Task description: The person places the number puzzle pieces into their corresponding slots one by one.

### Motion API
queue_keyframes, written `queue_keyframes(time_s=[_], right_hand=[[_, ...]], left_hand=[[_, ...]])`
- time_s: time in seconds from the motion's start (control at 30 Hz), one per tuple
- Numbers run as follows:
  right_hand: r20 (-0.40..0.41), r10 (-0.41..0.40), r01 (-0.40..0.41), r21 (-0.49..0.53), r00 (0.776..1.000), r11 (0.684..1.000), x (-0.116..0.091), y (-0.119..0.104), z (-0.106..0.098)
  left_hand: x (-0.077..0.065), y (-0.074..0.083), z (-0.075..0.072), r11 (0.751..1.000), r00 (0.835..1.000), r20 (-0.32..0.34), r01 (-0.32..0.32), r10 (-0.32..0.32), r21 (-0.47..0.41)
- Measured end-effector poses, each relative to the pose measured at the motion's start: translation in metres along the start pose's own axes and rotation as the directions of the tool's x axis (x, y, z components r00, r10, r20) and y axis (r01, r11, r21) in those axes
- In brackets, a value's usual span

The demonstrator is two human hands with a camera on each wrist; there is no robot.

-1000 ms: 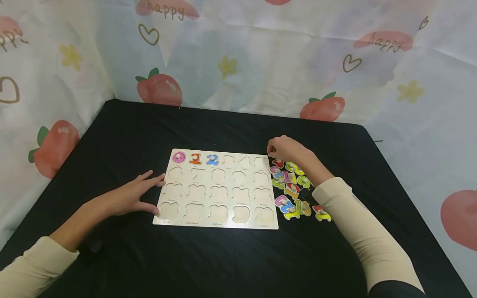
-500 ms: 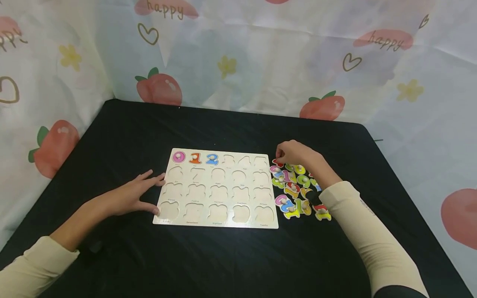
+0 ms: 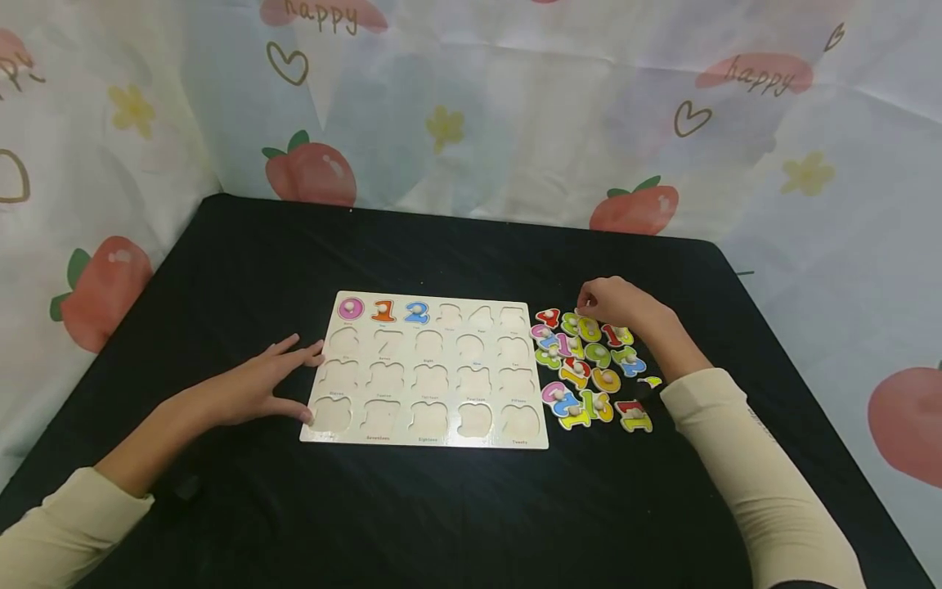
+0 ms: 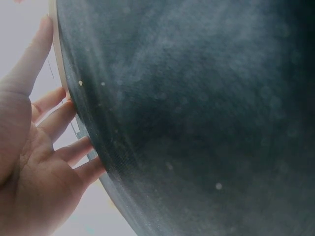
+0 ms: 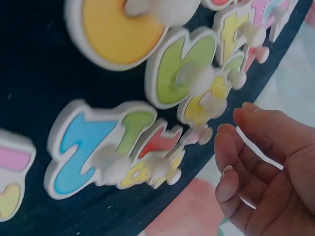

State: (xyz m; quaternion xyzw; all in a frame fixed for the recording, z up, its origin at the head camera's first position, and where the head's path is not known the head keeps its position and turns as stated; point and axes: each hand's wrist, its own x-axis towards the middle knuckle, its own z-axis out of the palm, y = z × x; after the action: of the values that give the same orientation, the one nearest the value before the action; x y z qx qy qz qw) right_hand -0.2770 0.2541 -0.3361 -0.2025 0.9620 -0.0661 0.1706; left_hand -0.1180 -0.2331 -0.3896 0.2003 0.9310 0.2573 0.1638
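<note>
A pale wooden number puzzle board (image 3: 449, 388) lies on the black-covered table. A pink 0 (image 3: 351, 308), an orange 1 (image 3: 383, 311) and a blue 2 (image 3: 417, 313) sit in its top row; its other recesses hold no pieces. Against the board's left edge rests my left hand (image 3: 257, 383), thumb and fingers spread; the left wrist view shows the fingers (image 4: 59, 118) touching that edge. My right hand (image 3: 621, 303) is over the far side of the loose number pieces, nearest a green piece (image 3: 571, 323). Its fingers (image 5: 226, 147) are loosely bent, with nothing visible between them.
Several knobbed number pieces lie close together right of the board, some overlapping, among them a yellow-orange one (image 3: 606, 380) and a red-and-yellow one (image 3: 634, 415). A printed cloth backdrop (image 3: 515, 139) rises behind the table's far edge.
My right hand has moved right, from the board's top right corner past a red piece to the green and yellow pieces. More pieces show beneath it. My left hand stays on the board's edge.
</note>
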Motion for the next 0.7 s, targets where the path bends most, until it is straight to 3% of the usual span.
queue_keyframes(time_s=[0.27, 0.7], right_hand=[[0.085, -0.022, 0.018, 0.049, 0.996, 0.999, -0.001, 0.003, 0.003], [-0.001, -0.069, 0.069, 0.039, 0.998, 0.997, 0.004, 0.002, 0.007]], left_hand=[[-0.001, 0.002, -0.001, 1.0, 1.0, 0.009, 0.008, -0.008, -0.002], [0.0, 0.001, 0.0, 1.0, 1.0, 0.008, 0.014, -0.014, -0.007]])
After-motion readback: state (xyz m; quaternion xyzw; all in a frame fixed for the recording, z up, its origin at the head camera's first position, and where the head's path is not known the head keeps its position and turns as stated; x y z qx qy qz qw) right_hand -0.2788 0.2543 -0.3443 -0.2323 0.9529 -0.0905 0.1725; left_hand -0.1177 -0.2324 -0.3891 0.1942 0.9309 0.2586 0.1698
